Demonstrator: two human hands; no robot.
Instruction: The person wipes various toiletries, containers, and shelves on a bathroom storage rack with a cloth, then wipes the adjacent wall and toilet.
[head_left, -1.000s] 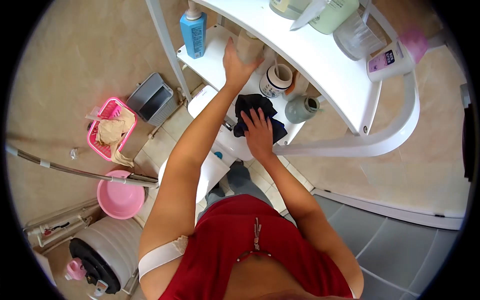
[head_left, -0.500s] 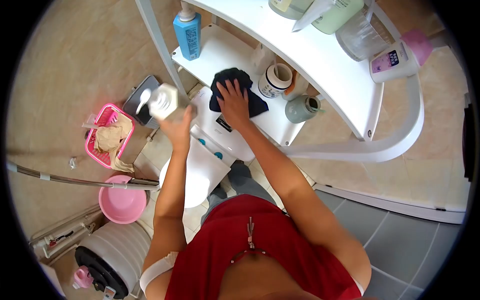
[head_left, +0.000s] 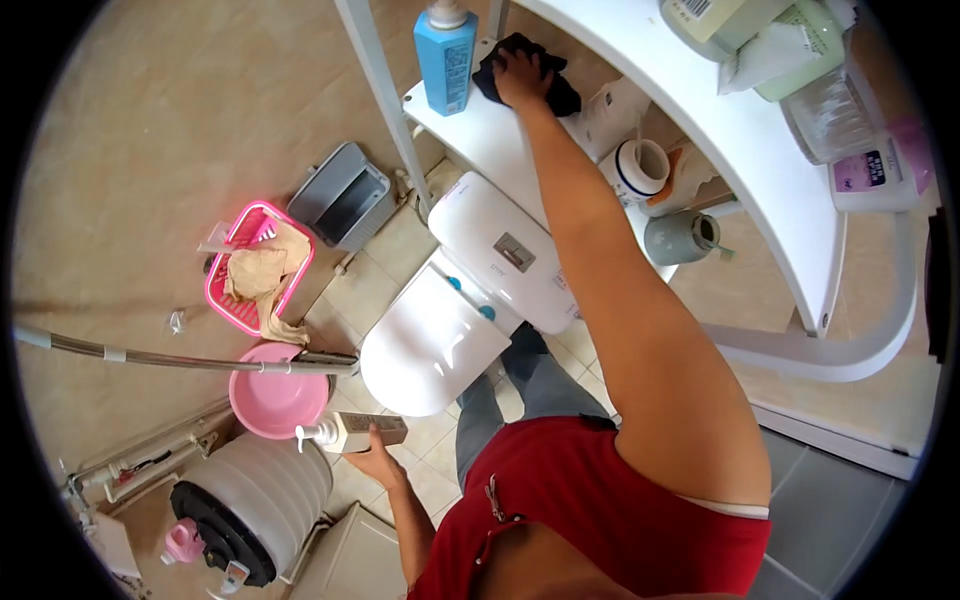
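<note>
- Pump bottle [head_left: 370, 431], pale, in the left hand [head_left: 380, 463], near the body: its long axis runs almost straight across the view, pump end pointing left, base right, spout bent toward the bottom of the view. The thumb lies over its side; the other fingers are mostly hidden beneath.
- Ribbed drum [head_left: 285, 500] with a black lid, down and left of the bottle.
- Pink basin [head_left: 278, 395], on the floor just beyond the pump end.
- White toilet lid [head_left: 430, 345], closed, above the bottle in view and apart from it; the tank [head_left: 500, 250] sits behind.
- Pink basket [head_left: 222, 293] holding tan cloth, and a grey bin [head_left: 345, 200], farther off on the left.
- Lower shelf [head_left: 475, 140], past the tank; the right arm crosses over it and hides part of it.
- Jar [head_left: 638, 172] and green-grey bottle [head_left: 682, 237] on that shelf, right of the arm.
- Black cloth [head_left: 530, 75], bunched at the shelf's far end, under the right hand [head_left: 522, 80], whose fingers are spread over it.
- Blue bottle [head_left: 445, 65], upright just left of the cloth, blocking that side; a white bottle [head_left: 608, 115] flanks the other.
</note>
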